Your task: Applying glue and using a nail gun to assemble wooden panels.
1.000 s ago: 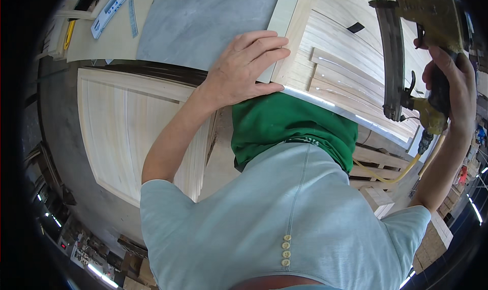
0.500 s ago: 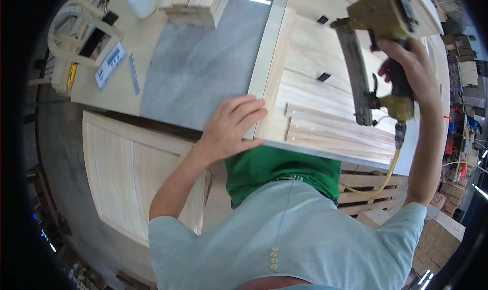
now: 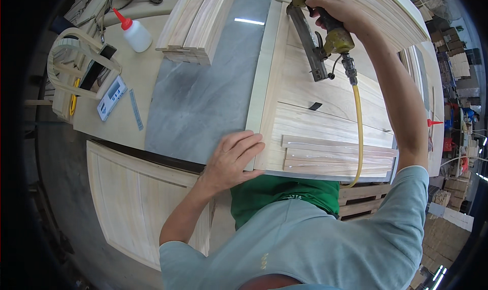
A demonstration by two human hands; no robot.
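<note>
My right hand [image 3: 338, 9] is wrapped round the black handle of an olive-yellow air nail gun [image 3: 311, 41]. The gun is over the far left part of a pale wooden panel [image 3: 305, 87], near its left rail. I cannot tell whether its nose touches the wood. A yellow air hose [image 3: 358, 132] runs from the gun's handle toward the front edge. My left hand [image 3: 235, 158] clasps the near left corner of the panel, fingers over the wooden rail [image 3: 267, 122] and thumb at the front end. Several thin wooden slats [image 3: 335, 154] with white glue lines lie at the panel's near side.
Left of the panel is a grey tabletop [image 3: 203, 97] bearing a stack of wooden strips [image 3: 195, 26]. Farther left are a white glue bottle [image 3: 137, 36] with a red tip, a wooden caddy [image 3: 76, 61], and a small digital device [image 3: 112, 98]. A framed door panel [image 3: 137, 203] leans below the table.
The nail gun in my right hand has moved away from me and left, toward the panel's far left rail. My left hand keeps its hold on the corner. The view has shifted.
</note>
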